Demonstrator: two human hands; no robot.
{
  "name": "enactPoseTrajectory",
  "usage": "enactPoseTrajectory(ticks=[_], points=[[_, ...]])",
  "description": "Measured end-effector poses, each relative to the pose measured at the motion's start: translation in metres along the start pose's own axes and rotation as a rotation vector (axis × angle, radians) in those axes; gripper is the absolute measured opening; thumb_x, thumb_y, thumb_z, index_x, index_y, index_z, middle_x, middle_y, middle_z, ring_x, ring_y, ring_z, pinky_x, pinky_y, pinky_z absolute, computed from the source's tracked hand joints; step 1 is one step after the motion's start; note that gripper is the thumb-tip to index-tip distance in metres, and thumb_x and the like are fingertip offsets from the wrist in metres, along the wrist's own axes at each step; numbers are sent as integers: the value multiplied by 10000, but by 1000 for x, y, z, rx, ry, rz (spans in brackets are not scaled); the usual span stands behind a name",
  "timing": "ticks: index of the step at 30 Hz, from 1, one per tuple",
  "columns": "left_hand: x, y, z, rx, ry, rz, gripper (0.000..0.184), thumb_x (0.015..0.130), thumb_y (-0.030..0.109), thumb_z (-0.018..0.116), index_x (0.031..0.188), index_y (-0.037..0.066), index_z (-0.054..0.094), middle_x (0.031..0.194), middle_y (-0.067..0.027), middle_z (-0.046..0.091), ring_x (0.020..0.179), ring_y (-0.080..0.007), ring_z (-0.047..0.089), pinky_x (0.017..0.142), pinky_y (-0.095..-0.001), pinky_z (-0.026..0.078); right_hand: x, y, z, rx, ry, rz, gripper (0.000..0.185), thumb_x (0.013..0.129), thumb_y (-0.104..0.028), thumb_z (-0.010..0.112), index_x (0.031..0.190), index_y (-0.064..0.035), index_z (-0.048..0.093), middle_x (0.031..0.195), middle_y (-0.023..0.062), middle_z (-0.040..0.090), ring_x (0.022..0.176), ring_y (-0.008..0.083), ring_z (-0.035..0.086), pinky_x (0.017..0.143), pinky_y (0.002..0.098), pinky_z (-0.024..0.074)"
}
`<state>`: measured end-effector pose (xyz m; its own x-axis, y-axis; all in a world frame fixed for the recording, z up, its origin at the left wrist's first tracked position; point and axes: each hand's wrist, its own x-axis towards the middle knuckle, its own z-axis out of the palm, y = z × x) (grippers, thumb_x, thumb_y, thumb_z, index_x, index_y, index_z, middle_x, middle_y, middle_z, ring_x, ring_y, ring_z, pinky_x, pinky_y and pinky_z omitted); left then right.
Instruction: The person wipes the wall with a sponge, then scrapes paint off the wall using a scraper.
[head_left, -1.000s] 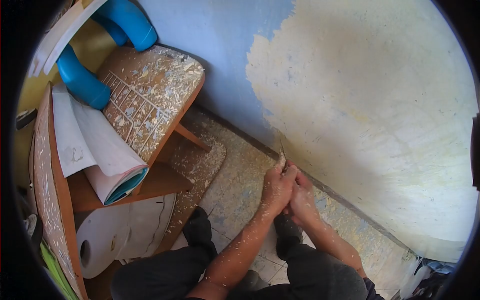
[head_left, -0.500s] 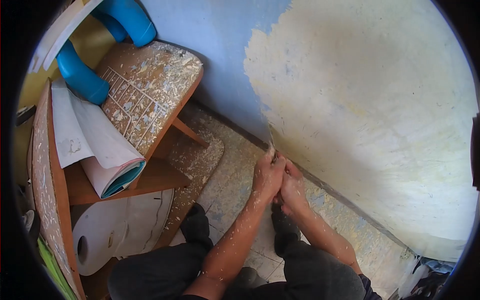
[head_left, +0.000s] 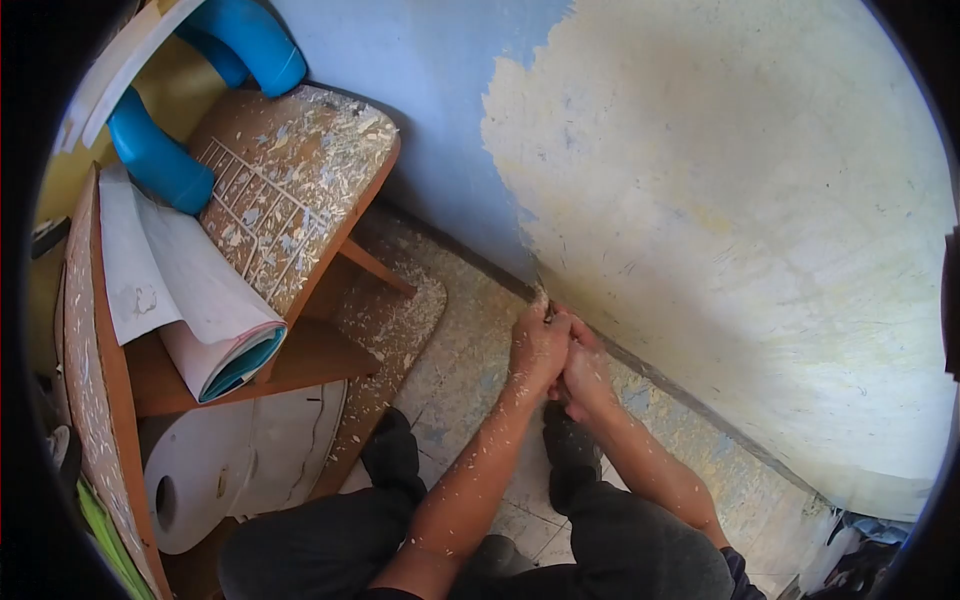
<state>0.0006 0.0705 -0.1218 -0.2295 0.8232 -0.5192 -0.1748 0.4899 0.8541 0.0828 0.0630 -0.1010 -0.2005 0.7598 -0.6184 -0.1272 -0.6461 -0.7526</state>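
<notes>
While bare left hand (head_left: pixel 540 345) and bare right hand (head_left: pixel 588 372) clasp together around slim tan tool (head_left: pixel 540 295), tip sits near patchy cream-and-blue wall (head_left: pixel 720 230).

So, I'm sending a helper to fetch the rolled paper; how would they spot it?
Find the brown wooden shelf unit at the picture's left. Just below the lower blue tube lies the rolled paper. Unlike the flat wire rack beside it, it is a pale roll showing teal inside its open end.
</notes>
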Motion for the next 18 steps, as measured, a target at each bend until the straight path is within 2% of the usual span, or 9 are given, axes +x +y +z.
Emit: enactPoseTrajectory(ticks=[3, 7, 8, 10, 12, 14, 15, 17, 18], points=[[-5, -12, -2, 45, 31, 189, 243, 862, 116, 519, 1052, -24, 579, 812, -107, 627, 740, -176, 588, 662, -314, 477, -15, 1, 6, -2, -4, -21, 457, 969, -180, 437, 1413, -87, 383, 725, 52, 560, 399, 98, 426, 331, 263, 324], [-1, -6, 7, 31, -4, 199, 206, 860, 117, 510, 997, -25, 570, 814, -111, 626, 745, -180, 598, 675, -316, 479, -7, -2, -7, -144, 20, -51, 427, 975, -203, 410, 1380, -69, 404, 618, 29, 524, 379, 98, 431, 324, 248, 336], [0, 4, 0, -10, -30, -8, 202, 856, 114, 510, 991, -24, 569, 798, -106, 620, 721, -180, 594, 664, -334, 482, 4, 4, -5, -141, 0, -33, 428, 976, -208, 407, 1381, -70, 400, 614, 29, 523, 380, 97, 431, 323, 248, 336], [-3, 5, -7, -32, -43, -40, 189, 852, 110, 511, 972, -23, 570, 774, -103, 610, 697, -181, 587, 641, -338, 479, 8, 9, -4, -132, -32, -25, 429, 978, -213, 404, 1382, -70, 397, 611, 29, 522, 380, 96, 431, 322, 248, 335], [-3, -3, -7, -34, -61, -73, 176, 848, 107, 511, 953, -21, 571, 750, -100, 601, 674, -181, 579, 618, -343, 477, -5, 9, 0, -82, 9, -23, 453, 973, -197, 405, 1410, -82, 373, 714, 53, 542, 387, 101, 413, 326, 274, 335], [2, -20, 5, 133, -47, 227, 406, 840, 135, 498, 1216, -18, 505, 857, -235, 648, 697, -353, 654, 591, -408, 521, -4, 4, -7, -97, 14, -30, 457, 973, -195, 405, 1415, -88, 365, 713, 52, 541, 385, 100, 409, 325, 271, 333], [7, -20, 5, 128, -48, 225, 406, 840, 135, 498, 1216, -18, 505, 857, -235, 648, 697, -353, 654, 591, -408, 521, -5, 4, -12, -131, 17, -29, 461, 973, -194, 405, 1421, -93, 357, 711, 50, 539, 382, 98, 404, 324, 268, 331], [14, -19, 1, 54, -70, 79, 171, 858, 106, 509, 972, -9, 563, 774, -93, 594, 714, -164, 569, 612, -326, 469, -3, 10, -7, -171, 13, -14, 468, 974, -193, 410, 1426, -92, 345, 712, 50, 539, 383, 96, 403, 324, 265, 332], [10, -16, -1, 50, -65, 83, 171, 858, 106, 509, 972, -9, 563, 774, -93, 594, 714, -164, 569, 612, -326, 469, 0, 10, -5, -198, 0, -23, 476, 974, -193, 414, 1432, -91, 333, 712, 50, 539, 383, 93, 401, 324, 262, 332]])
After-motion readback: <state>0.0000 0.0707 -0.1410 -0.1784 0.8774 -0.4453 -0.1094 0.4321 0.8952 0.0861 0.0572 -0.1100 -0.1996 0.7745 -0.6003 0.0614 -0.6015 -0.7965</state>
